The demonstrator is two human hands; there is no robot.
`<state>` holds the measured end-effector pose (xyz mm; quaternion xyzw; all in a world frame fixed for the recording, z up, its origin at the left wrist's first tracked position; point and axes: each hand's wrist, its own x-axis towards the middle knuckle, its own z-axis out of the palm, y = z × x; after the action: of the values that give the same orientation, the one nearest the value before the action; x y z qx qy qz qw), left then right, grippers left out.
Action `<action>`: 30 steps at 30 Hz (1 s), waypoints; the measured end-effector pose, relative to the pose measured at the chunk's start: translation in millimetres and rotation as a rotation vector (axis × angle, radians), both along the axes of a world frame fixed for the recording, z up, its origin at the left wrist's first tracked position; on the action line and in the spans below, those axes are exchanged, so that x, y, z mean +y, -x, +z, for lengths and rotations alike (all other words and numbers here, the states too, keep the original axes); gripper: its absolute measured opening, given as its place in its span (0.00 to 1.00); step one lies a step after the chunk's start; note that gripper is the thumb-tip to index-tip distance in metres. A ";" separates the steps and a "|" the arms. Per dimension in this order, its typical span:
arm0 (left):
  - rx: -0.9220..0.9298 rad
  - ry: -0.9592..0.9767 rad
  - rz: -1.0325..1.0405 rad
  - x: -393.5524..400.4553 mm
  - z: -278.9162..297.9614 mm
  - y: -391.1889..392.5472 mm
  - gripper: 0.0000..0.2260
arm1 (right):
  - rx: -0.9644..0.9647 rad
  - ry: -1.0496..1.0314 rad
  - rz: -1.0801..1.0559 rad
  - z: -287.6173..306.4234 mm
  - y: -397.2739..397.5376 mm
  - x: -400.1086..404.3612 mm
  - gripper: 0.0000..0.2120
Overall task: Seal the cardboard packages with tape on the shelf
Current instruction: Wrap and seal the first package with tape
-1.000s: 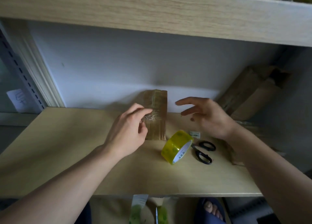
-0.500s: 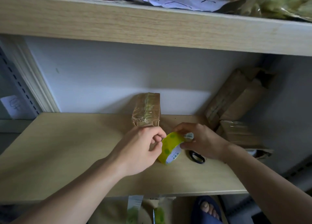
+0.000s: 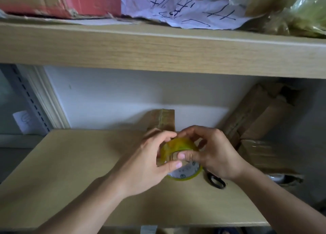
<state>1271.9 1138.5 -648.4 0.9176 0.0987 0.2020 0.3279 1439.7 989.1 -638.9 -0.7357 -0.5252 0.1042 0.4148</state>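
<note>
Both hands meet over the roll of yellow-tinted packing tape (image 3: 181,156), lifted just above the wooden shelf (image 3: 70,163), most likely so the free end can be found and peeled. The right hand (image 3: 215,156) curls round the far side of the roll, thumb laid across its near face, which steadies the ring; the left hand (image 3: 150,161) grips the other side, thumb tip at the lower rim and fingers hooked over the top, apparently picking at the tape's edge, though whether a strip is already loose cannot be told. The small cardboard package (image 3: 163,120), already glossy with tape, stands upright against the white back wall just behind the hands, within easy reach for the next strip. Black-handled scissors (image 3: 216,180) lie on the shelf under the right wrist, handy for cutting. More brown cardboard packages (image 3: 261,117) lean in the right corner, seemingly awaiting their turn
</note>
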 end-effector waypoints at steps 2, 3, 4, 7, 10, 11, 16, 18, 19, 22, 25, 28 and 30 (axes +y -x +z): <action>-0.001 0.025 0.034 6.9 4.3 7.7 0.24 | 0.050 -0.050 0.000 2.7 5.5 4.6 0.24; -0.013 0.030 0.046 9.1 6.4 10.5 0.23 | 0.053 -0.069 -0.001 4.1 8.5 6.6 0.24; -0.033 0.032 0.053 11.5 7.7 13.1 0.22 | 0.043 -0.082 0.000 5.2 11.5 8.5 0.25; -0.112 0.060 0.065 20.5 9.7 18.6 0.18 | 0.035 -0.084 0.028 7.6 17.3 11.2 0.31; -0.168 0.191 0.084 32.4 6.1 22.8 0.16 | 0.136 -0.064 0.067 5.7 14.6 11.5 0.36; -0.165 0.242 0.096 34.5 5.8 24.4 0.15 | 0.190 -0.069 0.079 4.0 13.2 11.7 0.34; -0.071 0.451 0.057 39.1 0.4 29.8 0.15 | 0.221 -0.065 0.028 -0.1 12.1 11.7 0.23; -0.025 0.707 0.028 36.1 1.4 29.3 0.21 | 0.112 -0.054 -0.015 1.7 13.6 12.8 0.22; 0.011 0.854 0.012 32.9 2.7 27.8 0.25 | 0.067 -0.052 -0.022 3.4 15.5 13.4 0.21; 0.057 0.984 0.004 19.9 6.7 21.0 0.27 | -0.080 -0.075 0.018 8.9 27.1 15.6 0.21; -0.010 0.831 0.037 12.4 8.7 15.5 0.18 | -0.180 -0.131 0.038 12.8 36.0 17.7 0.22; -0.089 0.650 0.094 13.7 10.6 15.9 0.20 | -0.292 -0.141 0.005 15.7 38.9 18.5 0.23; -0.108 0.539 0.138 16.6 9.1 16.4 0.28 | -0.368 -0.135 0.003 17.0 41.7 18.5 0.22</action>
<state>1255.4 1155.1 -639.2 0.7762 0.1937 0.2391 0.5503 1398.0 1007.5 -621.9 -0.7120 -0.5991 -0.0670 0.3601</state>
